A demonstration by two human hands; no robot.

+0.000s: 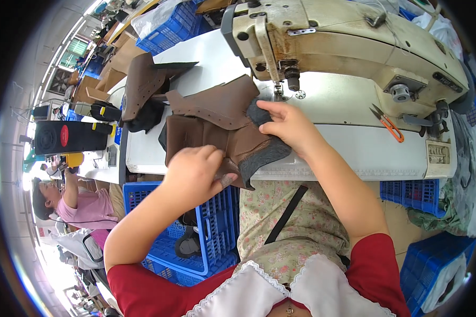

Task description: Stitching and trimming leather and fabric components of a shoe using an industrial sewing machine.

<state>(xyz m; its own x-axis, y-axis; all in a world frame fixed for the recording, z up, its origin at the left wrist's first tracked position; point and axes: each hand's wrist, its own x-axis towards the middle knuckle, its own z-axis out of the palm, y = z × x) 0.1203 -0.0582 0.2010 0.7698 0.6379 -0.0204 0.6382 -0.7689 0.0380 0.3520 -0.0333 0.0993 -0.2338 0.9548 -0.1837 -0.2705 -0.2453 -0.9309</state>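
A brown leather boot upper (pixel 211 108) with a row of punched eyelets and dark grey fuzzy lining lies partly folded on the white sewing table (pixel 322 138). My right hand (pixel 291 127) pinches the grey lining edge between thumb and fingers, just in front of the presser foot (pixel 278 92) of the sewing machine (pixel 349 39). On the near left side of the upper, my left hand (pixel 195 171) is closed with curled fingers gripping the leather; its thumb has a wrap around it. The leather hides some of its fingertips. The upper is apart from the needle.
Another brown upper (pixel 139 87) lies at the table's left end. Orange-handled scissors (pixel 389 124) rest right of the needle. Blue crates stand below the table, one (pixel 217 222) near my left arm, another (pixel 433 269) at lower right. A person (pixel 87 206) works farther left.
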